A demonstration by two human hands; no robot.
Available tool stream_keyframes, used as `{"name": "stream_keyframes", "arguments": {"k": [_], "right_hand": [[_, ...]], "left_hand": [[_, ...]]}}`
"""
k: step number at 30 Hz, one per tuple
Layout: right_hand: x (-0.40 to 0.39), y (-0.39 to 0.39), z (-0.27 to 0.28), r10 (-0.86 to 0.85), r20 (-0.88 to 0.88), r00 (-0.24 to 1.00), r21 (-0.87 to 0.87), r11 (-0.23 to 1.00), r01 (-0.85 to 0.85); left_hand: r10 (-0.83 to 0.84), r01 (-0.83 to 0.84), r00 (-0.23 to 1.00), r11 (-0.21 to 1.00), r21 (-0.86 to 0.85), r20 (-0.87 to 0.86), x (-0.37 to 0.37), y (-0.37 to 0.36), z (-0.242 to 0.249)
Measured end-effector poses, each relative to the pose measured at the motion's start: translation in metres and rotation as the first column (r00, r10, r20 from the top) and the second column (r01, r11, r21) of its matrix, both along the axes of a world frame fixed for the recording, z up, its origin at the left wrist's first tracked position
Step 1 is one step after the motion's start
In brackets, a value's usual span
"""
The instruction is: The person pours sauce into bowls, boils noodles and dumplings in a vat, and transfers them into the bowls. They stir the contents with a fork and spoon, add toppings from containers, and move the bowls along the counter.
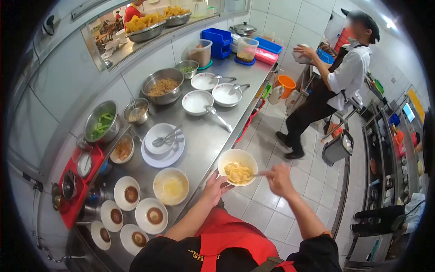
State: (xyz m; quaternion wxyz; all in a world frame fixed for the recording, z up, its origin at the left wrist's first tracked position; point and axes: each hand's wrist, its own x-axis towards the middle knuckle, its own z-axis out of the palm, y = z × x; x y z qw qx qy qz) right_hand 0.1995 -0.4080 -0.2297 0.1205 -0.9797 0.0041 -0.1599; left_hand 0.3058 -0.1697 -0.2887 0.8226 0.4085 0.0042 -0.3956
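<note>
My left hand [215, 187] grips a white bowl [236, 156] from its lower left rim, tilted toward me past the counter's edge. Inside it lies yellow food [239, 172] that looks like noodles. My right hand [278, 180] is closed around the handle of a thin metal utensil [258, 174], whose working end is hidden in the food. On the counter to the left stands a larger bowl smeared with yellow residue [171, 186]. Several white bowls [152, 216] with brown sauce in the bottom sit nearby.
The steel counter [199, 136] carries white bowls with spoons [197, 103], a pan of brown minced food [163, 86], a bowl of green vegetables [102, 124] and a red tray [80, 181]. A person [335, 77] in a dark apron walks across the tiled floor at right.
</note>
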Motion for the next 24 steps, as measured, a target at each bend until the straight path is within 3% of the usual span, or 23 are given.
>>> {"name": "stream_keyframes", "arguments": {"k": [2,6,8,10,14,18,22,24], "right_hand": [[0.006,0.006,0.004,-0.017,-0.040,0.999,0.094,0.995,0.021],[0.038,-0.008,0.074,0.086,0.165,0.982,-0.135,0.989,-0.064],[0.070,-0.021,0.083,0.084,0.234,0.969,-0.189,0.981,-0.039],[0.092,-0.039,0.072,0.084,0.222,0.971,-0.220,0.975,-0.034],[0.089,-0.045,0.030,0.028,0.047,0.998,-0.067,0.997,-0.025],[0.085,-0.039,0.028,0.050,-0.011,0.999,0.124,0.991,-0.048],[0.110,-0.056,0.088,0.154,0.164,0.974,-0.153,0.980,-0.129],[0.145,-0.074,0.092,0.185,0.235,0.954,-0.150,0.977,-0.153]], "left_hand": [[-0.019,0.018,0.999,0.999,0.028,0.029,0.017,-0.011,0.004],[-0.121,0.120,0.991,0.992,0.026,0.050,0.050,-0.013,0.020],[-0.196,0.196,0.976,0.981,0.010,0.099,0.063,-0.014,0.024],[-0.210,0.211,0.978,0.976,-0.048,0.021,0.072,-0.020,0.021],[-0.111,0.105,0.989,0.993,-0.058,-0.103,0.088,-0.034,0.019],[-0.064,0.064,0.998,0.998,-0.002,-0.017,0.099,-0.045,0.015],[-0.103,0.102,0.995,0.995,0.010,0.009,0.107,-0.047,0.024],[-0.125,0.125,0.992,0.992,-0.008,0.031,0.113,-0.051,0.028]]}}
